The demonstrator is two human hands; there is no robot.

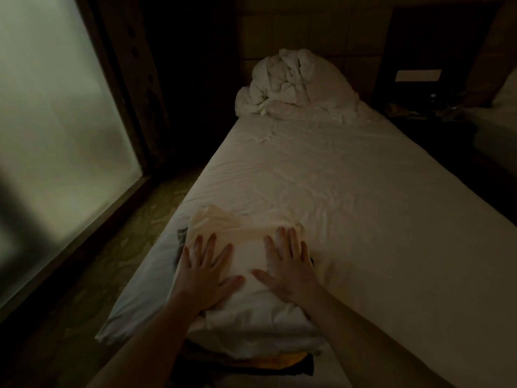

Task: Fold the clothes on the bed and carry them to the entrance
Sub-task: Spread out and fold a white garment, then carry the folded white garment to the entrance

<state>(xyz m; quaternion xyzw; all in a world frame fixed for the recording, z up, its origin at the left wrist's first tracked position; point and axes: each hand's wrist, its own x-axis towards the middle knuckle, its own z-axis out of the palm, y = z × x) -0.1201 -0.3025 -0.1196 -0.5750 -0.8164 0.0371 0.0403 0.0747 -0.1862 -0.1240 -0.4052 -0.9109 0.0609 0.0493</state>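
A stack of folded clothes lies at the near end of the bed (349, 197). Its top piece is a cream-white garment (246, 256), folded flat. Under it show a grey piece (181, 236) on the left and a yellow piece (282, 359) and a dark piece at the near edge. My left hand (204, 275) lies flat on the left half of the top garment, fingers spread. My right hand (288, 270) lies flat on its right half, fingers spread too. Neither hand grips anything.
A crumpled white duvet (293, 85) is heaped at the head of the bed against the headboard. A large frosted glass panel (56, 135) stands on the left, with a narrow strip of patterned floor (112, 261) beside the bed. A dark nightstand (428, 107) is at the right.
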